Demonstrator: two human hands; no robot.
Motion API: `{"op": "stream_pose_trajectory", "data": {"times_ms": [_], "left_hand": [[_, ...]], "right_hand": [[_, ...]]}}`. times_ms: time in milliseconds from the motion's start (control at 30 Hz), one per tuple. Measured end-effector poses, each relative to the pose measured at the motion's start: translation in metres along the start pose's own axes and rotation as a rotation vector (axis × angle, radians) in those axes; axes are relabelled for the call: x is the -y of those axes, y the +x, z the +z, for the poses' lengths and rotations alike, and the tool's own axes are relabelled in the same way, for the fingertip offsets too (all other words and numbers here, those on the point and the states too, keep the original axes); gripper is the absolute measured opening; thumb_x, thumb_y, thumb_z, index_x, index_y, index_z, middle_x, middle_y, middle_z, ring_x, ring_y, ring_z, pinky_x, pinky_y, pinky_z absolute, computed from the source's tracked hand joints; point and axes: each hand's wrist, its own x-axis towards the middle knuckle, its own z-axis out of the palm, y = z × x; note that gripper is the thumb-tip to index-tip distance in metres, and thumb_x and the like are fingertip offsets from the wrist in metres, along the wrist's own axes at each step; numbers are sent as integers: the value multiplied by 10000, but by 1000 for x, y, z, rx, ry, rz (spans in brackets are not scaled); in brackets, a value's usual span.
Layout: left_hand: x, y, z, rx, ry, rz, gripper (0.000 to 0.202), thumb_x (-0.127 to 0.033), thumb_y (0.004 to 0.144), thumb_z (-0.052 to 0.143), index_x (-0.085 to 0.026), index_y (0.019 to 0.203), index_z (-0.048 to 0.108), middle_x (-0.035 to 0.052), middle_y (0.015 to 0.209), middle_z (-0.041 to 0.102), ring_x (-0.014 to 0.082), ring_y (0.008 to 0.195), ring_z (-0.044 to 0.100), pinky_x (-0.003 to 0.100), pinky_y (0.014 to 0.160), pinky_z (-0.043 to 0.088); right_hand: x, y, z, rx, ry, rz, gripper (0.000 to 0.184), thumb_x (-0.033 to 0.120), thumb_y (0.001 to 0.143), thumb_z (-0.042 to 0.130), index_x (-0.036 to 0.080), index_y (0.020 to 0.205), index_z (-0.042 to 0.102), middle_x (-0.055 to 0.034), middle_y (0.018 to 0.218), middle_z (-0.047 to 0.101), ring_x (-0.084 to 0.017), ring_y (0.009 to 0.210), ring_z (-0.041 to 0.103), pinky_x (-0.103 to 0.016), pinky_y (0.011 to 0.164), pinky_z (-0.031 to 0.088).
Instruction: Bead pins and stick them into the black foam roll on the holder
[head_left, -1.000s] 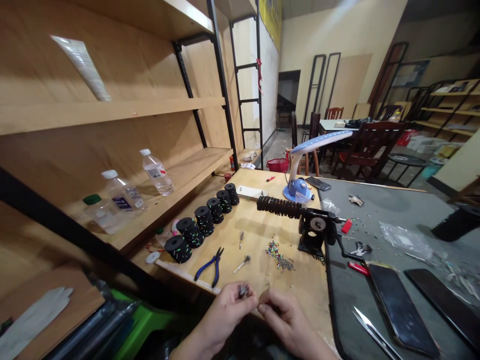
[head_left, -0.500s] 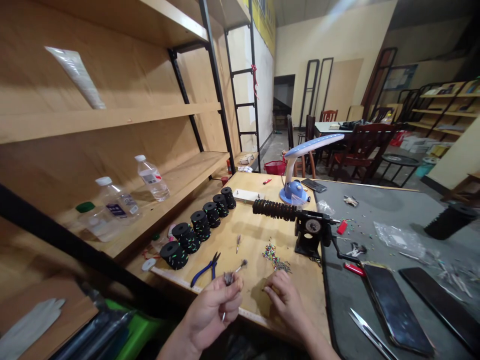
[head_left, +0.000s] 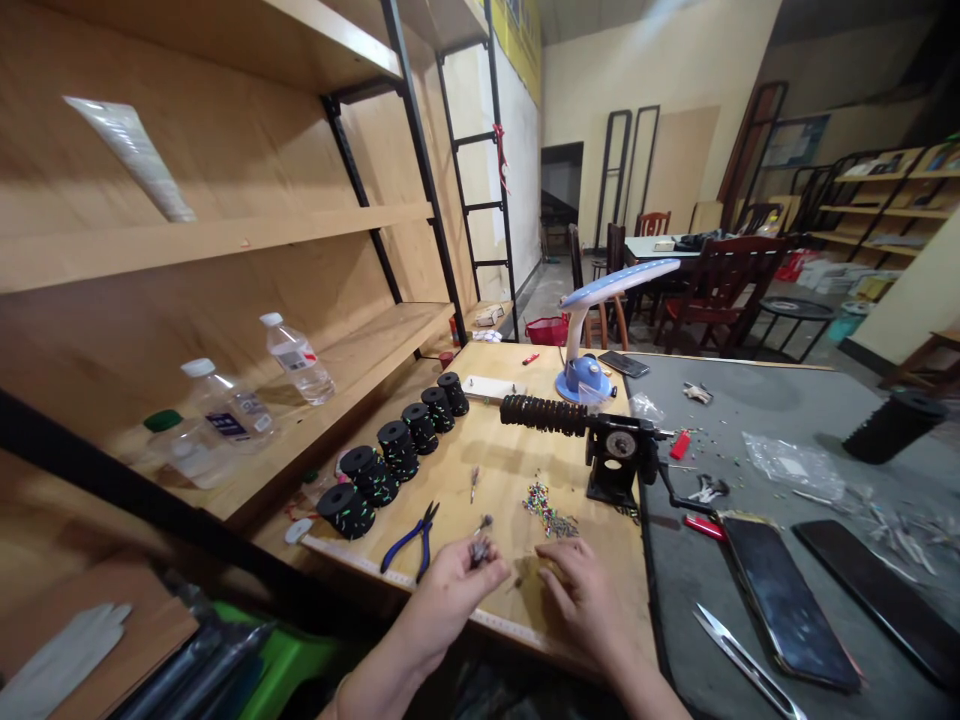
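At six o'clock, the left hand [head_left: 450,600] pinches a small bristly tuft [head_left: 480,552], while the right hand [head_left: 586,600] has drawn away, fingers loosely spread above the board [head_left: 517,450].

Left hand [head_left: 450,600] nearer the right hand [head_left: 585,600] than before

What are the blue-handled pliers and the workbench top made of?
The pliers look like dark steel, with glossy blue plastic-coated handles. The bench top looks like pale wood or wood laminate, going by its warm tone and faint grain; the look leaves that open.
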Motion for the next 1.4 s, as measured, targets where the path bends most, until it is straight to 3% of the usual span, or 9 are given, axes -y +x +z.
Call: {"op": "stream_pose_trajectory", "data": {"times_ms": [167,300,400,567,767,900,1033,1200,1400], "left_hand": [[6,5,9,65,212,103,244,-356,729,692,-155,697,558,-11,670,544,150,678,518,254,668,420],[4,3,12,59,327,163,196,-331,785,618,-161,701,569,13,679,571,175,679,566,255,643,446],[4,3,10,30,404,183,165,-304,776,619,-163,693,597,16,658,580,176,665,564,240,622,432],[24,19,-8,-47,539,228,143,-315,783,606,-176,748,610,6,664,603,168,622,547,230,589,392],[70,51,-34,-163,870,183,52,-209,768,605,-193,719,604,2,646,616,183,645,586,248,636,385],[72,54,-28,-165,899,236,171,-87,729,587,-206,829,658,69,863,678,241,894,592,319,820,398],[55,34,-3,-164,719,359,114,-208,797,580,-219,844,682,100,920,668,288,978,562,375,884,401],[63,5,42,66,52,59,277,-376,747,679,-177,922,596,89,904,668,196,740,619,250,579,464],[85,5,57,132,44,-62,337,-479,776,632,-162,739,527,-55,522,493,60,408,386,167,403,285]], "right_hand": [[45,-1,-9,37,448,198,316,399,879,555,214,1129,612,-120,1053,681,-254,1003,612,-371,813,493],[68,-4,-3,183,785,369,408,521,797,622,196,1042,591,-56,826,679,-197,760,635,-285,609,504],[66,-7,2,166,675,423,395,576,752,633,186,783,581,44,538,544,-109,487,479,-227,491,390],[50,-11,3,56,463,402,427,586,746,616,196,604,513,67,480,436,-101,477,397,-235,495,311],[26,-22,9,-58,771,655,466,622,642,698,197,670,511,85,426,477,-57,372,321,-191,410,206],[25,-26,12,-166,933,760,443,549,574,789,187,685,558,5,612,649,-84,473,480,-153,388,241],[26,-29,14,-269,1010,775,378,467,549,835,178,678,628,-71,974,703,-154,735,606,-167,449,384],[20,-35,23,-324,1177,749,322,397,565,849,173,685,651,-59,1040,695,-145,698,633,-217,533,472],[22,-39,17,-356,1117,759,348,434,546,848,172,686,666,-47,1029,700,-87,492,553,-228,457,437]]}}
